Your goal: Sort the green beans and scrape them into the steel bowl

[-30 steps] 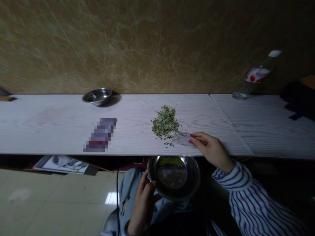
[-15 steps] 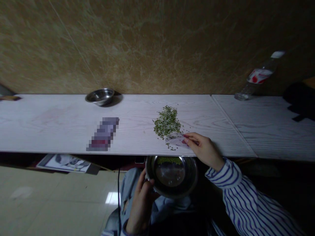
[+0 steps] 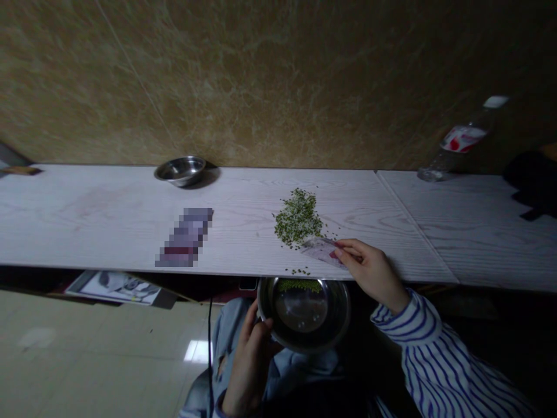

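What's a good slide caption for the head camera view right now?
Right hand with clear plastic scraper beside green beans; left hand holding steel bowl below.

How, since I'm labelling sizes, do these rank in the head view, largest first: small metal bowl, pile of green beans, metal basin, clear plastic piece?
1. Metal basin
2. Pile of green beans
3. Small metal bowl and clear plastic piece: too alike to rank, as fingers cover part of the plastic.

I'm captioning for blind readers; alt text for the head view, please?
The right hand holds a clear plastic piece beside green beans on a table; the left hand holds a metal bowl below the edge.
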Tool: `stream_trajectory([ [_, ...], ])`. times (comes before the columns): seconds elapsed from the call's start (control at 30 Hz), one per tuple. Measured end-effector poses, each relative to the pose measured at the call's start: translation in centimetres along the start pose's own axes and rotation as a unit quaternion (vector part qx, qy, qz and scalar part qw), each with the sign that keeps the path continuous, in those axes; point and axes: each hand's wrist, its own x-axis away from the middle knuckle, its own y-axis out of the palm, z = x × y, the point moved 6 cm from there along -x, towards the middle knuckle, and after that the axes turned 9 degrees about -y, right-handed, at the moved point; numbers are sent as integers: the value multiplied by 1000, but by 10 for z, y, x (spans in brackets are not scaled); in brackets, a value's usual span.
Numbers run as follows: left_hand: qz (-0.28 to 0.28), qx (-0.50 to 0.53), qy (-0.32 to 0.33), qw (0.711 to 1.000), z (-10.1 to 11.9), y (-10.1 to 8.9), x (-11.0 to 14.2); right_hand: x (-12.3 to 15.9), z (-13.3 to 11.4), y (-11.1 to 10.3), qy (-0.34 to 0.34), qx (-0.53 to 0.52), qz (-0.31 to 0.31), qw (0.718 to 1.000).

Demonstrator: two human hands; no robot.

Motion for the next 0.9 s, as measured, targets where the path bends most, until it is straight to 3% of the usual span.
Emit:
stream_trajectory([
  [0.27, 6, 1, 9, 1000, 4, -3, 3, -7, 6, 6, -4, 18, 25, 1000],
  [0.9, 2, 5, 2, 1000, 3, -5, 2, -13, -1, 23, -19, 17, -8, 1000],
])
